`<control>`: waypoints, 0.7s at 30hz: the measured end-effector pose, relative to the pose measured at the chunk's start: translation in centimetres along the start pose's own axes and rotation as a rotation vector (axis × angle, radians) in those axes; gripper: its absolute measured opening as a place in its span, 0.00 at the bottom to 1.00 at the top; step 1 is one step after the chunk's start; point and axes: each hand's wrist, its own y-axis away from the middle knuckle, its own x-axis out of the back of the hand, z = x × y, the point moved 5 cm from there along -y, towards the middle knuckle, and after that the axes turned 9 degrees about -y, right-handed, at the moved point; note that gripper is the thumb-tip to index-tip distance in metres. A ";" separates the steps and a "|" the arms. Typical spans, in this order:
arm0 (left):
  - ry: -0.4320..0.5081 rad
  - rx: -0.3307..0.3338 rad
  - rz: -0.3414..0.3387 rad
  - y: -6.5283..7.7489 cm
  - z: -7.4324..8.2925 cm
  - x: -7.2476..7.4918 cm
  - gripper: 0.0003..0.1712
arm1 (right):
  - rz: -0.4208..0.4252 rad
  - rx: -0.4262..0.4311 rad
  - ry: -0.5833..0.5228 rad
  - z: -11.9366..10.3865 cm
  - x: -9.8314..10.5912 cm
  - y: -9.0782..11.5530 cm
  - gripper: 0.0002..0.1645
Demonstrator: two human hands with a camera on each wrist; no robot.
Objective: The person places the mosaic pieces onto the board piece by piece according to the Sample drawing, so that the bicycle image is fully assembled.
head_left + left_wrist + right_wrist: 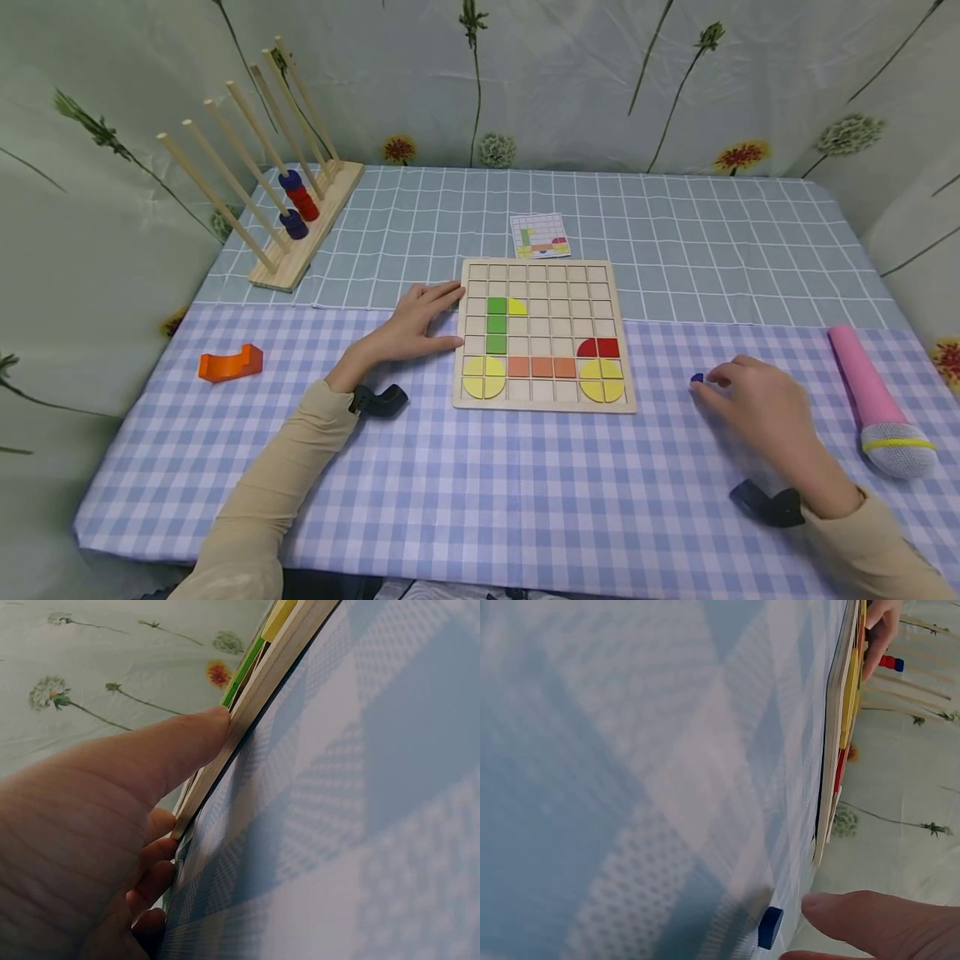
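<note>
A square wooden grid board (540, 403) lies mid-table with green, yellow, red and orange pieces set in its cells. My left hand (420, 321) rests at its left side, thumb and fingertips against the edge, as the left wrist view also shows at the wooden rim (247, 705). To the right of the board, a small blue piece (697, 377) is on the checked cloth. My right hand (757, 408) is just beside it, fingers loosely bent. In the right wrist view the thumb (855, 915) stands slightly apart from the blue piece (770, 928).
Behind the board lies a pattern card (540, 236). A wooden peg rack (300, 258) with blue and red rings stands at the back left, and an orange curved block (231, 364) sits at left. At far right is a pink toy microphone (870, 383).
</note>
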 end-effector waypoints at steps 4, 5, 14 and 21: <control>-0.003 -0.004 0.007 0.0 0.0 0.0 0.46 | -0.051 -0.033 0.002 0.3 -0.2 -0.2 0.16; -0.002 -0.005 0.008 0.0 0.0 0.0 0.46 | -0.072 -0.042 0.003 0.4 -0.3 -0.3 0.17; -0.010 0.003 0.003 0.0 -0.1 0.0 0.46 | -0.138 -0.016 -0.035 -0.1 -1.0 -1.4 0.11; -0.006 0.007 -0.005 0.0 -0.3 -0.2 0.46 | -0.188 -0.025 -0.077 -1.2 -1.7 -2.1 0.12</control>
